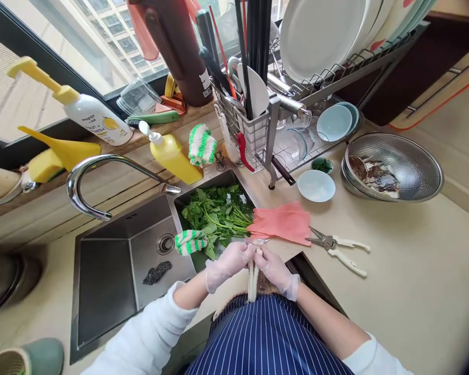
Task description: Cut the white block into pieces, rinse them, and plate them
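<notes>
Scissors: white handles, blades by the sink's front right corner
Left hand: gloved, gripping one handle
Right hand: gloved, closed on the other
Handling: stiff, light; wet gloves may slip
Greens: soft, limp

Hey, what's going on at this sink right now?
A person in a striped apron stands at the counter, both gloved hands together at the sink's edge. The left hand and right hand grip white-handled scissors pointing at the stems of leafy greens lying in a tray. Pink rubber gloves and another pair of shears lie alongside.
</notes>
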Motion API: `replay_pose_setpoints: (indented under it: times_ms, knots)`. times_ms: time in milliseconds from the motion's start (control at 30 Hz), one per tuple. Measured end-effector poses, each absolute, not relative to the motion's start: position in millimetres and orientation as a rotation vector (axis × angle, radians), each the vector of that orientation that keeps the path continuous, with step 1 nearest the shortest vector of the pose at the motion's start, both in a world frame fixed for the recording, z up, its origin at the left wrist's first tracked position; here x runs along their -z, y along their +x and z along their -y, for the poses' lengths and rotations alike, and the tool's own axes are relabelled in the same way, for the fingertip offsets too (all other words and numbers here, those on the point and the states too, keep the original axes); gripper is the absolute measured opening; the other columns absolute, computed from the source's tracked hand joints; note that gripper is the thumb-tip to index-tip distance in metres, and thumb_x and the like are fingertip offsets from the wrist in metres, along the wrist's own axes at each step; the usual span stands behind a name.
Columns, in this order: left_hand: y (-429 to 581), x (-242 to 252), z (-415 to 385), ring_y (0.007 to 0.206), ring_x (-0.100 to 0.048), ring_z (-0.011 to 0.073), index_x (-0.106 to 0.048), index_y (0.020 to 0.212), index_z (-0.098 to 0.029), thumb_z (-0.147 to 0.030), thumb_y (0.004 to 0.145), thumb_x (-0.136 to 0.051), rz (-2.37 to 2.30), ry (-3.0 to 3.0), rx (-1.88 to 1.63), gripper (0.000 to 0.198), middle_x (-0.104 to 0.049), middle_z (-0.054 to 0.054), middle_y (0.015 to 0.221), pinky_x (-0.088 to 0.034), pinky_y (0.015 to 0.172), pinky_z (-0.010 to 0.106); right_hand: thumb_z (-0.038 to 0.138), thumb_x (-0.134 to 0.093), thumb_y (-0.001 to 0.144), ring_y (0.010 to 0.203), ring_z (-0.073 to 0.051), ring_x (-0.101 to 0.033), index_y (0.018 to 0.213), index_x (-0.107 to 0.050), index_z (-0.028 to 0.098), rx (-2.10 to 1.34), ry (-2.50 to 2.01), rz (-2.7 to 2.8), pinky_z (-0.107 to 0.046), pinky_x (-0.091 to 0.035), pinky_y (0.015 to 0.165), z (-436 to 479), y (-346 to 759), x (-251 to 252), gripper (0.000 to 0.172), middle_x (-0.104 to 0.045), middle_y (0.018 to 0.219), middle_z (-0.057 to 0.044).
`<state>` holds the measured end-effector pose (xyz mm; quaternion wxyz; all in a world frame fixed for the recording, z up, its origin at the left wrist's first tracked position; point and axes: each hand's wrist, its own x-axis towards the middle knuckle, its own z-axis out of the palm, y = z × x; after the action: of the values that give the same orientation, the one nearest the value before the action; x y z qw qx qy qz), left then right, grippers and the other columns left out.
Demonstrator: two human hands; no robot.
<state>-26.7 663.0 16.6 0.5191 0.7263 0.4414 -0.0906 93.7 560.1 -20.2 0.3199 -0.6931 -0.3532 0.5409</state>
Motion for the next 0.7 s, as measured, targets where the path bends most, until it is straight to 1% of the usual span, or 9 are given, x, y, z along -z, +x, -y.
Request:
replay_pose_setpoints:
  times_ms: [100,167,200,267,333,400,467,567,700]
  knots:
    - [-26,-15,-666,0.055,-0.046,0.0143,-0.057,0.055,-0.015,-0.039,0.084,-0.036,-1.054,1.883,0.255,0.043,-0.054,0.003,0.056,-0.037,0.055,0.027,0.041,-0.043,0.085,0.091,-0.022,-0.060,0.102,-0.064,0.019,-1.381,-1.782,0.990,-0.033,-0.044,0.085,-561,99,17,0.034,-0.068,0.090,-0.004]
    - [-28,-16,-663,0.059,-0.052,0.0169,-0.060,0.059,-0.014,-0.042,0.086,-0.033,-1.061,1.903,0.269,0.047,-0.059,0.005,0.061,-0.041,0.059,0.029,0.038,-0.042,0.085,0.086,-0.021,-0.060,0.096,-0.066,0.019,-1.361,-1.782,1.025,-0.032,-0.044,0.082,-563,99,11,0.032,-0.068,0.087,-0.004]
    - [-30,-17,-660,0.064,-0.056,0.0189,-0.064,0.067,-0.014,-0.043,0.087,-0.033,-1.061,1.875,0.256,0.047,-0.063,0.006,0.067,-0.043,0.063,0.030,0.036,-0.041,0.086,0.084,-0.021,-0.060,0.094,-0.066,0.018,-1.356,-1.803,1.033,-0.032,-0.044,0.080,-565,99,8,0.032,-0.068,0.086,-0.004]
    - [-33,-21,-649,0.080,-0.062,0.0227,-0.067,0.094,-0.015,-0.043,0.087,-0.036,-1.032,1.789,0.169,0.043,-0.069,0.009,0.087,-0.047,0.075,0.032,0.033,-0.038,0.086,0.080,-0.020,-0.060,0.090,-0.066,0.017,-1.359,-1.852,1.046,-0.031,-0.044,0.077,-568,97,3,0.033,-0.068,0.085,-0.005]
    - [-36,-26,-637,0.099,-0.062,0.0244,-0.057,0.121,-0.018,-0.039,0.085,-0.043,-0.958,1.722,0.058,0.044,-0.068,0.009,0.109,-0.045,0.089,0.033,0.030,-0.037,0.085,0.081,-0.020,-0.060,0.087,-0.066,0.016,-1.369,-1.870,1.066,-0.030,-0.043,0.079,-571,98,-2,0.032,-0.068,0.086,-0.005]
    - [-38,-29,-628,0.111,-0.057,0.0253,-0.047,0.133,-0.018,-0.035,0.083,-0.047,-0.889,1.686,-0.010,0.053,-0.062,0.010,0.123,-0.042,0.098,0.034,0.029,-0.039,0.084,0.086,-0.020,-0.060,0.086,-0.067,0.017,-1.375,-1.871,1.090,-0.029,-0.043,0.082,-572,101,-6,0.030,-0.070,0.089,-0.005]
    - [-39,-30,-623,0.116,-0.055,0.0263,-0.044,0.136,-0.017,-0.033,0.083,-0.048,-0.873,1.663,-0.033,0.056,-0.058,0.011,0.130,-0.039,0.102,0.035,0.027,-0.040,0.083,0.090,-0.021,-0.060,0.084,-0.068,0.018,-1.373,-1.894,1.125,-0.030,-0.042,0.085,-572,107,-8,0.029,-0.070,0.091,-0.005]
    - [-38,-26,-621,0.118,-0.054,0.0269,-0.043,0.138,-0.020,-0.033,0.083,-0.049,-0.901,1.644,-0.047,0.057,-0.058,0.010,0.131,-0.038,0.103,0.035,0.026,-0.040,0.083,0.093,-0.023,-0.061,0.085,-0.069,0.019,-1.313,-1.966,1.149,-0.031,-0.042,0.084,-569,112,-9,0.030,-0.070,0.096,-0.007]
    - [-30,-15,-616,0.110,-0.058,0.0275,-0.043,0.137,-0.020,-0.033,0.081,-0.052,-0.849,1.630,-0.049,0.057,-0.062,0.011,0.123,-0.042,0.098,0.037,0.034,-0.044,0.082,0.089,-0.024,-0.062,0.102,-0.065,0.020,-1.168,-2.162,0.884,-0.031,-0.044,0.079,-558,101,-4,0.032,-0.070,0.095,-0.007]
